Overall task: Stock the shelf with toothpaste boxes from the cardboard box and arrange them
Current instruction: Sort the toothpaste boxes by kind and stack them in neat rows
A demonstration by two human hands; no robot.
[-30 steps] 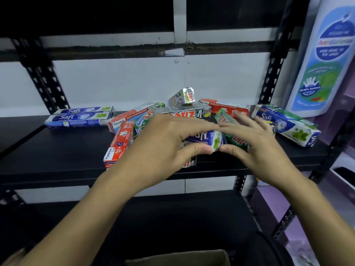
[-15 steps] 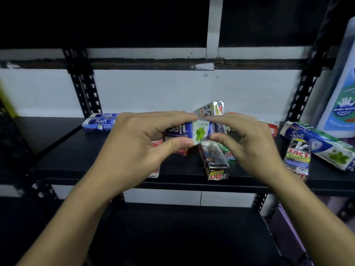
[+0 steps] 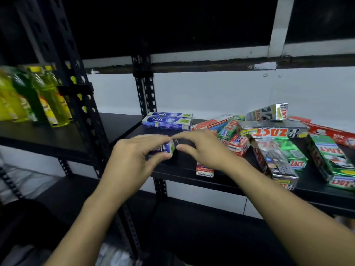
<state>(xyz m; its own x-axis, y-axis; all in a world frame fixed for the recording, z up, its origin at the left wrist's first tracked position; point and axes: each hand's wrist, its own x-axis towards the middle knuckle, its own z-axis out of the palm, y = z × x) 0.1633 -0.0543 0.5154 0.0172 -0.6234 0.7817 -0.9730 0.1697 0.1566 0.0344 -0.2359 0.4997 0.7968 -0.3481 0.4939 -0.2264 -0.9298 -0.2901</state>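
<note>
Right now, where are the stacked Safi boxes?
Head view: the stacked Safi boxes lie far back on the shelf beside the post, left of the Zact pile.

Yellow and green bottles point(image 3: 38, 95) stand upright in a blurred row at the far left, on a neighbouring black rack point(image 3: 48, 135). A white wall point(image 3: 211, 93) runs behind, with a white strip point(image 3: 278, 25) rising at the far right. Crumpled plastic point(image 3: 113, 256) lies near, low down.
</note>
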